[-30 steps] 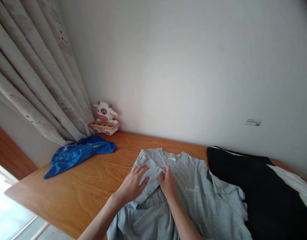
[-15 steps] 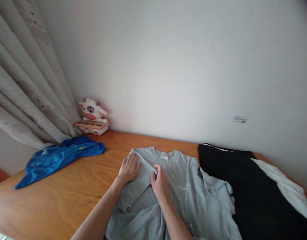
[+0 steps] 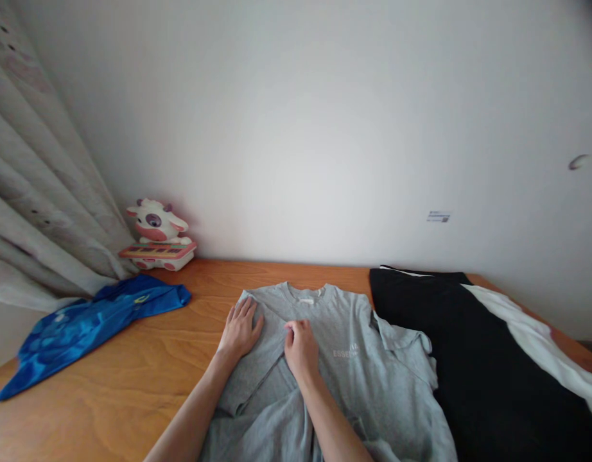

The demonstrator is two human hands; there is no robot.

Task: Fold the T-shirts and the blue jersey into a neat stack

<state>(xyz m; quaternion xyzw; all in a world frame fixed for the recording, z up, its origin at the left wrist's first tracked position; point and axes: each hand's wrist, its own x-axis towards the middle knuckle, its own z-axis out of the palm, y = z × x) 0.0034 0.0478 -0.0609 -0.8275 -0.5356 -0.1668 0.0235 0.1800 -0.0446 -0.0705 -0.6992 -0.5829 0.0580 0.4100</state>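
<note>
Head view: left hand (image 3: 239, 328) flat, right hand (image 3: 302, 350) pinching, both on a grey shirt (image 3: 397, 391)

The right hand is curled, its thumb and fingertips drawn together on the edge of a folded flap (image 3: 257, 369) near the middle of the shirt's chest. The left hand lies palm down on the shirt's left shoulder edge, fingers extended side by side and thumb held away from them, gripping nothing. Between and below the hands, the flap slants across the shirt's left half, over looser, wrinkled cloth.

The shirt lies on a wooden table (image 3: 132, 372) in front of the person, collar (image 3: 306, 301) toward the wall (image 3: 296, 128), its lower part running out at the bottom of the picture. Pale lettering (image 3: 345, 352) shows on the chest, just right of the right hand. The shirt's right sleeve (image 3: 411, 340) spreads out to a black garment (image 3: 474, 385), beside which runs a white strip (image 3: 531, 340) of cloth.

On the far left lies a crumpled blue cloth (image 3: 94, 324). Behind it a cow toy (image 3: 156, 234) with a keyboard sits near the wall, beside a pale curtain (image 3: 40, 192). A small label (image 3: 438, 217) is stuck to the wall above the black garment.
</note>
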